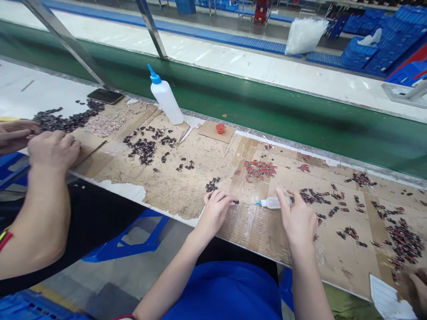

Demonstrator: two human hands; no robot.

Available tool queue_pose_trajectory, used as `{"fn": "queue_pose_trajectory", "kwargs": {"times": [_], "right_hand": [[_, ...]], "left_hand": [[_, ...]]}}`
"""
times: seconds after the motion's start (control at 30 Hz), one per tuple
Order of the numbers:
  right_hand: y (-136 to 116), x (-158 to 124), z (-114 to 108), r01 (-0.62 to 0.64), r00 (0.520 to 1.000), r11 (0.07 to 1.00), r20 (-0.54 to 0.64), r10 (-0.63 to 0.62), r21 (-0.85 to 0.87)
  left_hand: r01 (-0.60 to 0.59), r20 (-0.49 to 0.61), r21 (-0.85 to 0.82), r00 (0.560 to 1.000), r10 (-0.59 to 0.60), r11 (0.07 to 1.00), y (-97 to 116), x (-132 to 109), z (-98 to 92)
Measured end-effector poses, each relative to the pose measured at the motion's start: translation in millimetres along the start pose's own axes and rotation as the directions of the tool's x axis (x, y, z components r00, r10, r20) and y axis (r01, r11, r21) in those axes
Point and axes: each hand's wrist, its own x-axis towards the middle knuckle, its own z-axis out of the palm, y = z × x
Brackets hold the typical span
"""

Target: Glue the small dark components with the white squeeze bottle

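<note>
My left hand (216,206) rests near the front edge of the cardboard-covered bench, its thumb and fingertips pinching a small black part (236,202). My right hand (298,218) is closed round a small clear glue bottle (271,203), held almost flat with its thin blue tip toward my left hand. A gap separates the tip from the black part. Just beyond my left hand lies a little pile of black parts (212,184). Farther back sits a heap of small red and silver pieces (260,170). Right of my right hand, black parts with red pieces (313,196) are scattered.
A tall white bottle with a blue nozzle (167,100) stands at the back, left of a red cap (220,128) on cardboard. Co-workers' hands (53,151) are at the left, and another hand (418,284) at the right edge. A green conveyor belt (267,111) runs behind.
</note>
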Motion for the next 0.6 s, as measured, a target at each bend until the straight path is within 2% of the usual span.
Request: {"fn": "queue_pose_trajectory", "kwargs": {"times": [0.1,0.17,0.2,0.27,0.37,0.6], "right_hand": [[-21.8,17.3,3.6,0.214,0.975,0.977,0.057,-0.213,0.003],[-38.0,30.3,13.3,0.386,0.903,0.920,0.177,-0.391,0.064],[-45.6,36.3,19.2,0.438,0.864,0.896,0.241,-0.442,0.073],[-58.2,45.7,30.3,0.475,0.822,0.880,0.344,-0.455,0.029],[-68.5,51.2,40.2,0.491,0.795,0.869,0.437,-0.421,-0.055],[-69.4,43.3,41.7,0.571,0.754,0.815,0.455,-0.474,-0.096]], "left_hand": [[-0.012,-0.013,-0.022,1.000,0.012,1.000,-2.7,-2.4,-3.6],[-0.007,-0.035,-0.025,0.999,0.007,1.000,-4.1,-3.7,-3.6],[-0.002,-0.050,-0.026,0.999,0.001,1.000,-4.5,-4.3,-3.3],[0.011,-0.086,-0.032,0.996,-0.013,0.999,-4.6,-5.6,-2.6],[0.029,-0.122,-0.050,0.992,-0.035,0.998,-3.2,-6.9,-2.9],[0.081,-0.111,-0.090,0.990,-0.091,0.993,0.6,-4.4,-5.0]]}}
